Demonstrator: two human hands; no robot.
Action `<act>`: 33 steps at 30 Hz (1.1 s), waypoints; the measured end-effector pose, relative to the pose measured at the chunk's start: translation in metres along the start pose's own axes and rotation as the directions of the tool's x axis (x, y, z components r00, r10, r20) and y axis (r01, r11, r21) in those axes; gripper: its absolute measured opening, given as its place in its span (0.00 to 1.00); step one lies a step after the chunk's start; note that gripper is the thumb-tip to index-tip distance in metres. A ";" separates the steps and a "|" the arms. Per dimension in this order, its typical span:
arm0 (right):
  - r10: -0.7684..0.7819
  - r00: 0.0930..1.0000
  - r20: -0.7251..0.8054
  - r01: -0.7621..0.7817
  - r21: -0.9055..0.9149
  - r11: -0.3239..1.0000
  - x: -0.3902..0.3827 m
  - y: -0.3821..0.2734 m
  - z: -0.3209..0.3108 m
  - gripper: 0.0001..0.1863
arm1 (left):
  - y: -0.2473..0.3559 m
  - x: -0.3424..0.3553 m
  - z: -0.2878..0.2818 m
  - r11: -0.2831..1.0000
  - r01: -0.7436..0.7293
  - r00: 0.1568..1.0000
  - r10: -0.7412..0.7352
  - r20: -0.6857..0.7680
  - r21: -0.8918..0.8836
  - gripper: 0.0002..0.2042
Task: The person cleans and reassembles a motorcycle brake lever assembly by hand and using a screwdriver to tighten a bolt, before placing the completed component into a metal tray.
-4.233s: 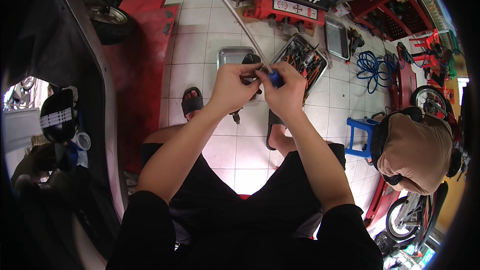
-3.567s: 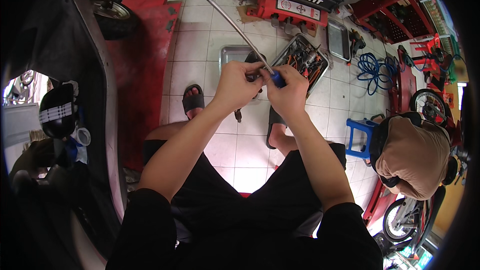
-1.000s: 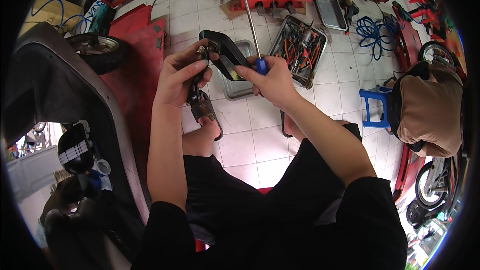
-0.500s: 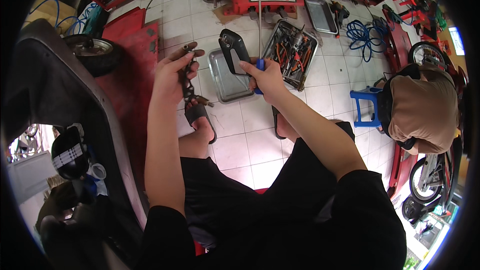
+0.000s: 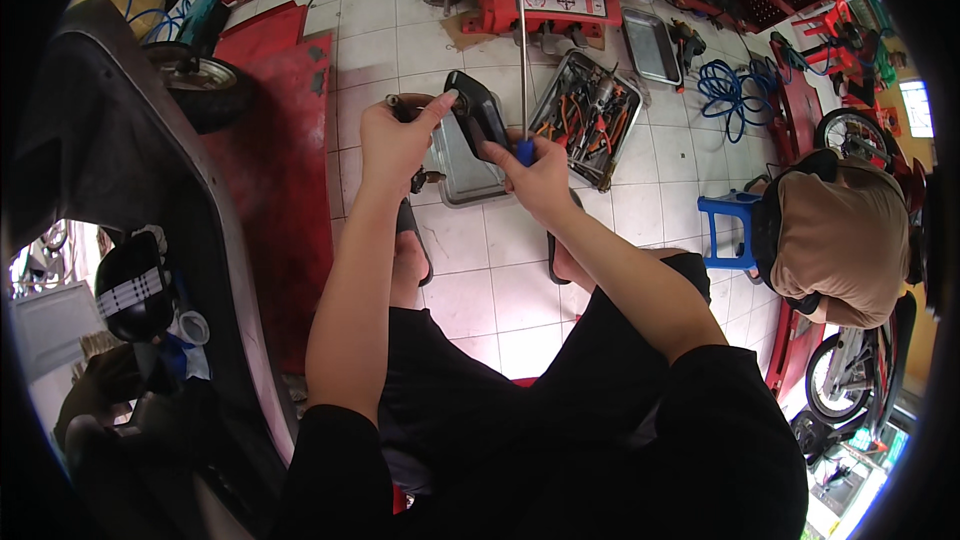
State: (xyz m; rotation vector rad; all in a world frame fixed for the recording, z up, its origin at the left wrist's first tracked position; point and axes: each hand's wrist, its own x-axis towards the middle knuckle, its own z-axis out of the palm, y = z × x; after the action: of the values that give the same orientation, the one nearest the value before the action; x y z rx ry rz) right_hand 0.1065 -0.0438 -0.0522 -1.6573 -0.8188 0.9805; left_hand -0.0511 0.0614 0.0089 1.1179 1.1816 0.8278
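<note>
My left hand (image 5: 400,140) is closed round a dark metal part (image 5: 426,178) whose brass-coloured fitting sticks out below it; my thumb reaches to the upper end of a black angular casing (image 5: 479,118). My right hand (image 5: 530,175) grips that casing by its lower end, together with a screwdriver with a blue handle (image 5: 525,151) and a long steel shaft pointing away from me. Behind them on the tiled floor are an empty-looking steel tray (image 5: 465,192) and a second tray (image 5: 618,180) heaped with pliers and other tools. The fingers under both held parts are partly hidden.
A red platform (image 5: 280,190) and a dark vehicle body (image 5: 180,240) stand at my left. To the right are a blue stool (image 5: 727,230) with a person (image 5: 835,240) bent over, a coiled blue hose (image 5: 730,95) and motorbikes. A red machine (image 5: 540,25) is ahead.
Since half a second ago my left hand has moved right and up to the casing, its thumb now at the casing's top. Earlier both hands were bunched at the screwdriver handle; now they are apart.
</note>
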 end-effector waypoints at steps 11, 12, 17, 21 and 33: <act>-0.832 0.535 0.147 0.756 -0.524 0.393 -0.005 -0.033 -0.017 0.19 | -0.012 0.000 0.005 0.882 0.105 0.993 -0.068 0.096 -0.459 0.07; -0.850 0.493 0.186 0.764 -0.559 0.322 -0.004 -0.037 -0.021 0.20 | -0.013 0.000 0.007 0.893 0.098 0.993 -0.058 0.104 -0.439 0.08; -0.849 0.382 0.365 0.745 -0.665 0.050 -0.010 -0.049 -0.032 0.23 | -0.022 0.001 0.000 0.831 0.197 0.960 -0.056 0.274 -0.521 0.09; -0.854 0.387 0.349 0.749 -0.659 0.070 -0.012 -0.049 -0.032 0.24 | -0.021 -0.001 0.001 0.831 0.185 0.954 -0.023 0.299 -0.524 0.09; -0.853 0.482 0.199 0.774 -0.554 0.308 -0.010 -0.053 -0.027 0.14 | -0.006 0.001 -0.005 0.869 0.068 0.967 0.062 0.245 -0.490 0.08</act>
State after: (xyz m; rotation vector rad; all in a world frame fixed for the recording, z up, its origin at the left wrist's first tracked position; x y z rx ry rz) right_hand 0.1234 -0.0491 0.0057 -1.4010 -1.7735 -0.1840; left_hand -0.0559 0.0613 0.0030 0.7632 0.6964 0.8918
